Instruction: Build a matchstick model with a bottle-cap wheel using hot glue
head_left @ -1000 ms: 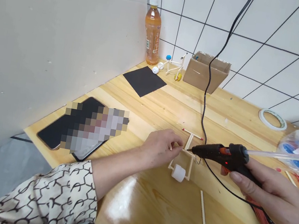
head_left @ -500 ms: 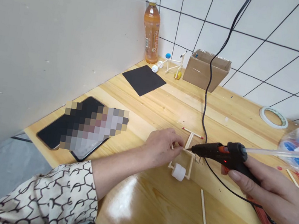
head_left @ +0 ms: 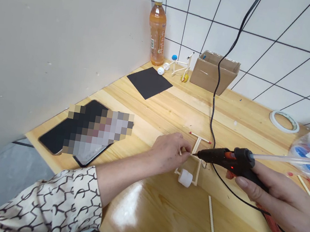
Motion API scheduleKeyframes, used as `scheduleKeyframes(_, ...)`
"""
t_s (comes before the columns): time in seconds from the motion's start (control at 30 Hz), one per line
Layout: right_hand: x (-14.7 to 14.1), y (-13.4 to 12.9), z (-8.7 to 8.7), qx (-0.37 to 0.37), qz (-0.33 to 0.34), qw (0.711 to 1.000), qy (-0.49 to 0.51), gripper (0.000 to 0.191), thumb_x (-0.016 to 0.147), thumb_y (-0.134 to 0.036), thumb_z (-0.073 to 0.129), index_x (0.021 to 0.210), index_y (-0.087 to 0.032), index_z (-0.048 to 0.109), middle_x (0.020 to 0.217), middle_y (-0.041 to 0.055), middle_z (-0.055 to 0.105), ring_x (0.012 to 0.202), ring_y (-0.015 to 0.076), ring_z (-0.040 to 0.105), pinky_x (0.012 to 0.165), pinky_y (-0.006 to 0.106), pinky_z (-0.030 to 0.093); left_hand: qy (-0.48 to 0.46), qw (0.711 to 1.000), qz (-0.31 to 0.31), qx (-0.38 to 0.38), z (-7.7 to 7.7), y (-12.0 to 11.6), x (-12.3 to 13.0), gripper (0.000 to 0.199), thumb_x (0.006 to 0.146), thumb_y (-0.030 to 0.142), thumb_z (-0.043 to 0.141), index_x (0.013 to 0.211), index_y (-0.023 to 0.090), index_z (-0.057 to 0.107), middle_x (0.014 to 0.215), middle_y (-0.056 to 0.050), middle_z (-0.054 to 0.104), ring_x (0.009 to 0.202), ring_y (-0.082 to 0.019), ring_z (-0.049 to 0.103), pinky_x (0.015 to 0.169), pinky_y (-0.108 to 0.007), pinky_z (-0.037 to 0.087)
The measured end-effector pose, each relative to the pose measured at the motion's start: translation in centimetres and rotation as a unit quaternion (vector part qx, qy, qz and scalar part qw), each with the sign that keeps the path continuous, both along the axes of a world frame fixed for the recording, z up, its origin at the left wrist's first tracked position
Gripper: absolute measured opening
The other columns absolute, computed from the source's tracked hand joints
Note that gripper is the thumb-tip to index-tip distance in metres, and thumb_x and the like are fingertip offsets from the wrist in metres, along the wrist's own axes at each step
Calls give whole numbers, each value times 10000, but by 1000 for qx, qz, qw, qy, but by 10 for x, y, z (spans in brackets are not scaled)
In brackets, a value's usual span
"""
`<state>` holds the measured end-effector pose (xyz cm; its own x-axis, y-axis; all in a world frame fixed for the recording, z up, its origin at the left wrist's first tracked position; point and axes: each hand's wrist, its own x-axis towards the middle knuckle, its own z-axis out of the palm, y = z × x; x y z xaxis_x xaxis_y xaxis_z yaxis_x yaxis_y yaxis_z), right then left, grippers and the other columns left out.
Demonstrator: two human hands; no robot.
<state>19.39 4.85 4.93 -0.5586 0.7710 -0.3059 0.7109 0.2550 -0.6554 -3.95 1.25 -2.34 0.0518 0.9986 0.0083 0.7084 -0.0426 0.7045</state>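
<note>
A small stick frame [head_left: 197, 173] lies on the wooden table, with a white roller [head_left: 185, 178] at its near end and a red-tipped crossbar [head_left: 200, 137] at its far end. My left hand [head_left: 170, 152] pinches the frame's left side, thumb and index finger closed at the joint. From the right, my right hand [head_left: 275, 195] is wrapped round the handle of a black glue gun [head_left: 226, 159] with a clear glue stick in its back. The gun's nozzle points at the joint, close to my left fingertips.
Two phones [head_left: 58, 137] lie at the left. Behind are a black sheet [head_left: 149, 83], an orange bottle [head_left: 156, 33], a stick model [head_left: 181, 63] and a cardboard box [head_left: 214, 73]. A black cable [head_left: 213, 102] crosses the table. Tape [head_left: 284, 121] and a loose stick [head_left: 211, 221] lie rightward.
The glue gun and my right hand have shifted very slightly left. My left hand keeps its pinch on the frame, almost unmoved.
</note>
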Motion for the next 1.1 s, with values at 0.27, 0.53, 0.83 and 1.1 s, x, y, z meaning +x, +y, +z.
scheduleKeyframes(0.27,-1,-1,1,2,-3,1000,13,374,772,-554,488,1065,-335,568,930,-13,662,1013,265,579,685,297,548,13,1000,-3,-5,2,1,1,131,718,250,562,761,231,684,733,15,608,677,-126,553,588,-215,405)
scheduleKeyframes(0.53,0,-1,0,17,7,1000,6,348,781,-542,485,1052,-339,566,893,-18,662,986,256,591,663,283,545,15,1000,-4,-9,1,1,1,130,721,261,563,766,231,682,739,16,612,683,-128,557,588,-216,404)
scheduleKeyframes(0.83,-1,-2,4,6,-2,1000,-15,364,777,-556,472,1031,-313,567,881,-10,657,1000,273,574,680,295,535,17,1000,-6,-11,3,1,1,135,727,261,558,768,230,682,746,16,619,682,-127,560,601,-224,409)
scheduleKeyframes(1.1,3,-2,2,-18,-7,1000,-17,361,783,-544,483,1058,-319,543,939,-6,645,1022,266,556,726,297,521,20,1000,-8,-12,4,1,1,132,724,254,563,769,229,684,747,14,617,684,-128,563,598,-224,410)
